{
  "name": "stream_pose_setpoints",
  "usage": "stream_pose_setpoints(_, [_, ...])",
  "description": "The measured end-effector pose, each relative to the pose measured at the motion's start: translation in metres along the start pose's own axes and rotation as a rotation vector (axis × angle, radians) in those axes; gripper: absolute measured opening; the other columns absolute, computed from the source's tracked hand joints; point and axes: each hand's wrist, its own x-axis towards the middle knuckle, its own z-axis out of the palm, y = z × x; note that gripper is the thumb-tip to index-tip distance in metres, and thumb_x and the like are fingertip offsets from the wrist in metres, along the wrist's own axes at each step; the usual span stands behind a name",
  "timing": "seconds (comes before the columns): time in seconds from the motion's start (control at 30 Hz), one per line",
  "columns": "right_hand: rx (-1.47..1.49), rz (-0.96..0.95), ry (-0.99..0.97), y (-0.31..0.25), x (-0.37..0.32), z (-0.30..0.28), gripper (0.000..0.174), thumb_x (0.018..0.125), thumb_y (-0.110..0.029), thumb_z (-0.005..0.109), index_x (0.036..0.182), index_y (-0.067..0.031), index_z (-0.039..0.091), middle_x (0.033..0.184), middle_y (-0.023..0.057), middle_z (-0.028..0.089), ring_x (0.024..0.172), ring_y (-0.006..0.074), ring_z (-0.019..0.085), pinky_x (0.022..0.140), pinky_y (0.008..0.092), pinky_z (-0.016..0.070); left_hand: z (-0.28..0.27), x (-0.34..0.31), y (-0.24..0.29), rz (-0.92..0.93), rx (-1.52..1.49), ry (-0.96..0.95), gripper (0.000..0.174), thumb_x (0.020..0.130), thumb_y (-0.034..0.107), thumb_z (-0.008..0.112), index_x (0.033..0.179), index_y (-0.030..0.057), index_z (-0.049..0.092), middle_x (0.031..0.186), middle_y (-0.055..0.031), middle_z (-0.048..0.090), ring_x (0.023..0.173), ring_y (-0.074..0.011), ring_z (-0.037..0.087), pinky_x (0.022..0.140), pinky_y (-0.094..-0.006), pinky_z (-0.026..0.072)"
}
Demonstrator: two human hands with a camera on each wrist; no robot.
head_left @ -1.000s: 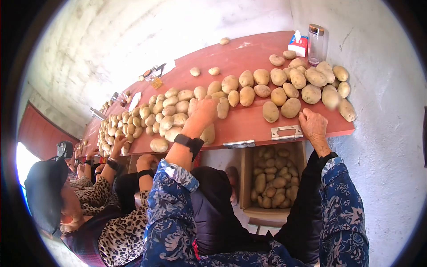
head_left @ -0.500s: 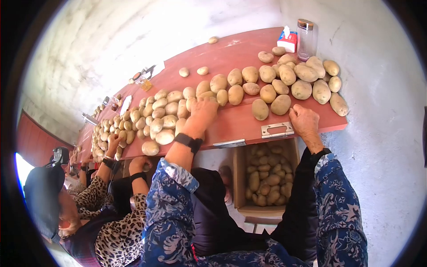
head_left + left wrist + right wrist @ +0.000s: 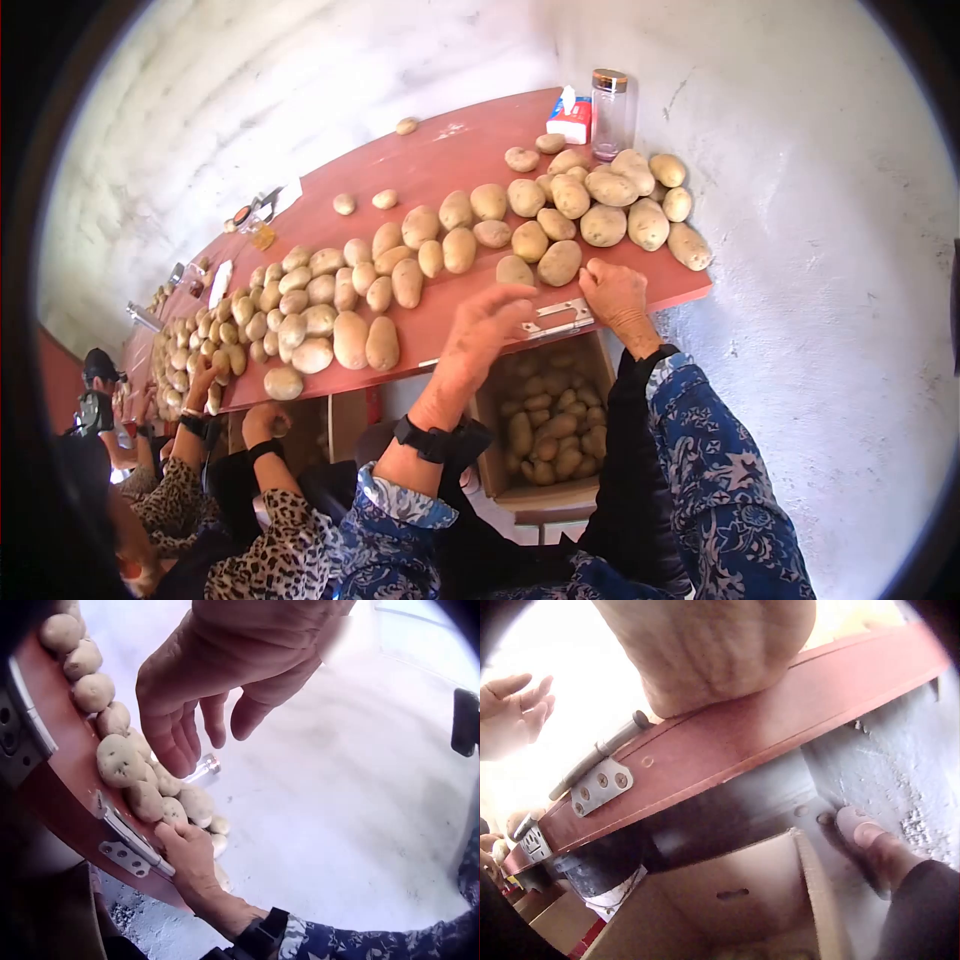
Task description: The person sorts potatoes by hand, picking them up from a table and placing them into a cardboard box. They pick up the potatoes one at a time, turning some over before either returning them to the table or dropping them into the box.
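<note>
My left hand (image 3: 484, 335) hovers over the table's front edge, beside a metal hinge (image 3: 557, 319). In the left wrist view its fingers are apart and relaxed, with nothing between them. My right hand (image 3: 615, 297) rests on the red table edge just right of that hinge, fingers loosely curled and holding nothing. Close to its fingertips lies a potato (image 3: 559, 263), with another potato (image 3: 514, 271) to its left. A long row of potatoes (image 3: 459, 250) runs across the red table (image 3: 440, 325), thickening into a heap at the left and a pile at the right.
Under the table edge stands a cardboard box (image 3: 545, 497) holding many potatoes. A glass bottle (image 3: 609, 120) and a tissue pack (image 3: 569, 120) stand at the back right against the wall. On my left, people in patterned sleeves (image 3: 270, 540) sit along the table, their hands near the heap.
My left hand has left the potato row and moved right, to near the hinge. The right hand has stayed at the table edge. The head view has turned, shifting the table leftward.
</note>
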Motion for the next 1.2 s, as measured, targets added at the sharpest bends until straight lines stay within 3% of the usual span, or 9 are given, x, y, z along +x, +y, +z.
stream_pose_setpoints(0.3, [-0.004, -0.003, 0.027, 0.001, 0.0, 0.001, 0.025, 0.084, -0.034, 0.06, 0.072, -0.0122, 0.059, 0.066, 0.0143, 0.063, 0.067, 0.0362, 0.063, 0.061, 0.0497, 0.048, -0.07, 0.012, -0.001, 0.074, -0.364, 0.359, 0.019, 0.093, 0.009, 0.054, 0.11, 0.0034, 0.061, 0.096, -0.0068, 0.067, 0.083, -0.015, 0.065, 0.068, -0.0271, 0.0548])
stream_pose_setpoints(0.5, [-0.019, -0.028, 0.057, -0.001, -0.001, 0.004, 0.027, 0.085, -0.035, 0.061, 0.072, -0.0116, 0.058, 0.066, 0.015, 0.063, 0.068, 0.0372, 0.063, 0.061, 0.0507, 0.0469, -0.116, -0.002, 0.009, 0.356, -0.334, 0.677, 0.02, 0.092, 0.008, 0.054, 0.109, 0.0031, 0.062, 0.098, -0.005, 0.063, 0.083, -0.0151, 0.063, 0.064, -0.0268, 0.0519])
stream_pose_setpoints(0.83, [-0.026, -0.016, -0.027, -0.003, 0.004, -0.002, 0.029, 0.083, -0.036, 0.062, 0.071, -0.0096, 0.057, 0.068, 0.0158, 0.063, 0.068, 0.0392, 0.062, 0.063, 0.0517, 0.0461, -0.156, -0.023, 0.017, 0.385, -0.42, 0.854, 0.02, 0.09, 0.007, 0.055, 0.108, 0.0034, 0.062, 0.1, -0.0068, 0.062, 0.084, -0.015, 0.062, 0.065, -0.0259, 0.051])
stream_pose_setpoints(0.9, [-0.053, -0.06, -0.155, 0.0, 0.01, -0.01, 0.029, 0.083, -0.035, 0.063, 0.073, -0.0084, 0.059, 0.07, 0.0166, 0.063, 0.07, 0.0391, 0.062, 0.065, 0.0516, 0.0465, -0.157, -0.022, 0.016, 0.378, -0.431, 0.844, 0.021, 0.09, 0.007, 0.055, 0.109, 0.0034, 0.062, 0.1, -0.0072, 0.062, 0.084, -0.0153, 0.062, 0.065, -0.0259, 0.0508])
stream_pose_setpoints(0.97, [-0.015, -0.105, -0.064, 0.001, 0.015, -0.016, 0.026, 0.083, -0.034, 0.063, 0.075, -0.0092, 0.06, 0.067, 0.0165, 0.062, 0.07, 0.0388, 0.062, 0.065, 0.0521, 0.0467, -0.154, -0.021, 0.014, 0.378, -0.432, 0.845, 0.021, 0.09, 0.007, 0.055, 0.109, 0.003, 0.062, 0.1, -0.0075, 0.062, 0.084, -0.0156, 0.062, 0.065, -0.026, 0.0509])
stream_pose_setpoints(1.07, [-0.001, -0.101, 0.097, -0.012, 0.035, -0.051, 0.019, 0.082, -0.027, 0.065, 0.083, -0.0086, 0.061, 0.079, 0.0164, 0.065, 0.079, 0.037, 0.063, 0.069, 0.0491, 0.0477, -0.15, -0.021, 0.013, 0.386, -0.449, 0.82, 0.02, 0.09, 0.007, 0.054, 0.108, 0.0025, 0.062, 0.1, -0.0074, 0.062, 0.084, -0.0156, 0.062, 0.065, -0.0265, 0.051])
stream_pose_setpoints(1.13, [-0.081, -0.344, 0.212, -0.014, 0.055, -0.071, 0.025, 0.079, -0.02, 0.066, 0.1, -0.0071, 0.059, 0.106, 0.0167, 0.062, 0.098, 0.0351, 0.059, 0.08, 0.0457, 0.0471, -0.146, -0.02, 0.015, 0.378, -0.434, 0.805, 0.019, 0.092, 0.005, 0.052, 0.108, 0.0031, 0.062, 0.095, -0.0051, 0.064, 0.079, -0.0134, 0.062, 0.063, -0.0249, 0.0528])
stream_pose_setpoints(1.17, [-0.084, -0.344, 0.213, -0.013, 0.063, -0.075, 0.025, 0.079, -0.02, 0.066, 0.1, -0.0071, 0.059, 0.106, 0.0167, 0.062, 0.098, 0.0351, 0.059, 0.08, 0.0457, 0.0471, -0.145, -0.019, 0.016, 0.378, -0.437, 0.803, 0.019, 0.092, 0.005, 0.052, 0.108, 0.0031, 0.062, 0.095, -0.0051, 0.064, 0.079, -0.0134, 0.062, 0.063, -0.0249, 0.0528])
stream_pose_setpoints(1.2, [-0.182, -0.381, 0.198, -0.012, 0.072, -0.079, 0.031, 0.078, -0.017, 0.065, 0.106, -0.0064, 0.057, 0.115, 0.0168, 0.057, 0.106, 0.0356, 0.055, 0.085, 0.0451, 0.0455, -0.141, -0.019, 0.019, 0.359, -0.417, 0.815, 0.018, 0.092, 0.005, 0.052, 0.108, 0.0033, 0.062, 0.095, -0.0048, 0.063, 0.079, -0.0133, 0.062, 0.063, -0.0249, 0.0528])
